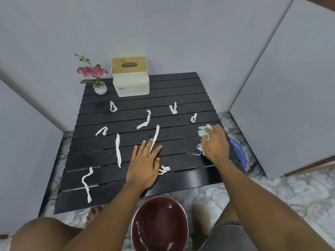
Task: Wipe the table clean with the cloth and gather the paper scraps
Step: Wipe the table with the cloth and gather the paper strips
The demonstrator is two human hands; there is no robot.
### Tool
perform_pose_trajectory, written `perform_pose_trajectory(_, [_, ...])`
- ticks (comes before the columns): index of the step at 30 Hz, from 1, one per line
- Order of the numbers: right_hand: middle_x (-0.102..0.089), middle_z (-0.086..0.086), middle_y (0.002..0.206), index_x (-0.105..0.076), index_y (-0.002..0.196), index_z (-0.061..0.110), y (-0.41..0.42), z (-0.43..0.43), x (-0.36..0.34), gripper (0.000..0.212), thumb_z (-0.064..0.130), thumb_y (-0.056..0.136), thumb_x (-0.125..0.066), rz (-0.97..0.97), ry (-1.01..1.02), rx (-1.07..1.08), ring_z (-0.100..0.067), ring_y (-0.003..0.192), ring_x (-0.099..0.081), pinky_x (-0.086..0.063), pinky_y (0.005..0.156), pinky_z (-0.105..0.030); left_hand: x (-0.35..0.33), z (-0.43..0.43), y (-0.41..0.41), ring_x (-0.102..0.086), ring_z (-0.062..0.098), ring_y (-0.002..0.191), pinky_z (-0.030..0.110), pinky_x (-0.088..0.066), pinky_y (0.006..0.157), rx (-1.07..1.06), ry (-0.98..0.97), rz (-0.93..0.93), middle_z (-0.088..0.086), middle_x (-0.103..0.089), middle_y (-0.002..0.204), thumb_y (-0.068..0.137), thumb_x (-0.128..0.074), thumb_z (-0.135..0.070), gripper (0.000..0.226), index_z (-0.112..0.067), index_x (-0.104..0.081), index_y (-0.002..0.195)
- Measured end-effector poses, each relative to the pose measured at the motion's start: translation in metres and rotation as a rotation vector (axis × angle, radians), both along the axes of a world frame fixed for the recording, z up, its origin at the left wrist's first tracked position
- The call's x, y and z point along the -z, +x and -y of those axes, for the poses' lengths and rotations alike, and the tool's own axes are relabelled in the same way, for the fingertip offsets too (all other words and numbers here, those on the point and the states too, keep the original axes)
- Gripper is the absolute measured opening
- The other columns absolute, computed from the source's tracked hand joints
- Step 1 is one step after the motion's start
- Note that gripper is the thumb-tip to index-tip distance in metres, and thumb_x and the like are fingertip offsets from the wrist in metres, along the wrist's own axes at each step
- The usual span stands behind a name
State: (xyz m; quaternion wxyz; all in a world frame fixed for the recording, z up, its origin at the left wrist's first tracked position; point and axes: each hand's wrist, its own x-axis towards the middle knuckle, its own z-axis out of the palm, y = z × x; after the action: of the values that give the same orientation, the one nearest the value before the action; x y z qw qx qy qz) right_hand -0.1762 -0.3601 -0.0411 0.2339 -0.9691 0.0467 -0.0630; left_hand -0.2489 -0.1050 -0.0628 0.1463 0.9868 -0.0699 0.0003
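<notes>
Head view, nine paper scraps (118, 150), one cloth (204, 132)

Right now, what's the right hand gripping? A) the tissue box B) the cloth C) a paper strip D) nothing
B: the right hand is curled round the cloth near the right edge of the table, while the left hand lies flat, fingers straight, touching a paper strip.

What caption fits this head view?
Right hand grips pale cloth on black slatted table; left hand rests on white paper scrap.
</notes>
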Motion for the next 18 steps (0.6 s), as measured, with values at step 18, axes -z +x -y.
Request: perform_pose_trajectory(18, [-0.052,-0.001,0.136,-0.064,0.117,0.015,-0.019,-0.012,0.002,0.037,0.025,0.088,-0.045,0.025,0.107,0.074,-0.02,0.136,-0.033,-0.043,0.099,-0.041,0.001,-0.001,0.0,-0.009,0.02,0.146,0.04,-0.003,0.119,0.007,0.016,0.013,-0.002,-0.019,0.158,0.094,-0.018,-0.041,0.052,-0.035,-0.032,0.143])
